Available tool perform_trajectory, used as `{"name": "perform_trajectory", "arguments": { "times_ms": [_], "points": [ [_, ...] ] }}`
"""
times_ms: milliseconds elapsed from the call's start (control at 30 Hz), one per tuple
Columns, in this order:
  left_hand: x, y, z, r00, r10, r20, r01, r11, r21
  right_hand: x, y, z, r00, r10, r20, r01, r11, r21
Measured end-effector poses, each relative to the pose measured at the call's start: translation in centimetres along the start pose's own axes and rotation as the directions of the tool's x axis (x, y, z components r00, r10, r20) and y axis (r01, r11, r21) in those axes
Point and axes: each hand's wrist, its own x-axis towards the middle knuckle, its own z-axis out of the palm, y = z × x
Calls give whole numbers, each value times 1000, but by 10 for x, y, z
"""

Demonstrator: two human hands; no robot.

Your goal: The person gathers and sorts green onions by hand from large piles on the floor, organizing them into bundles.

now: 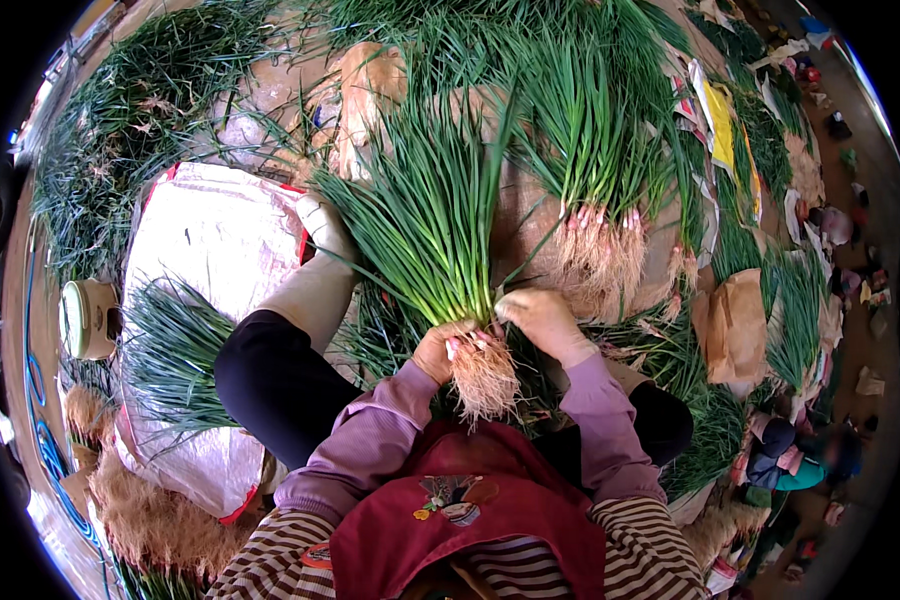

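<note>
My left hand (pixel 438 350) is closed round the base of a big bunch of green onions (pixel 425 215), just above the pinkish bulbs. The long green leaves fan out away from me, and the pale stringy roots (pixel 485 380) hang toward my lap. At the right side of the same bunch, my right hand (pixel 542 318) has its thumb and fingers pinched together by the stems. What lies between those fingertips is too small to make out. A second bunch of green onions (pixel 595 150) lies beyond my right hand, its roots turned toward me.
A white sack with red edging (pixel 210 225) lies at the left, with more green onions (pixel 175 355) on it. Beside it stands a pale green container (pixel 90 318). Loose greens (pixel 140 130) cover the far left. A brown paper piece (pixel 735 325) is at the right, and root piles (pixel 160 500) lie lower left.
</note>
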Motion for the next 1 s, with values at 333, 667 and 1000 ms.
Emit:
{"name": "perform_trajectory", "arguments": {
  "times_ms": [333,667,1000],
  "points": [
    [-17,14,26,920,278,277,-285,958,-17,119,72,-49,929,236,-286,-365,711,-601],
    [-25,35,27,942,320,98,-320,947,-18,31,86,-55,861,257,-438,0,863,506],
    [-5,3,-1,999,0,-34,3,996,88,-23,44,40,984,173,-31,-153,928,339]
  ]
}}
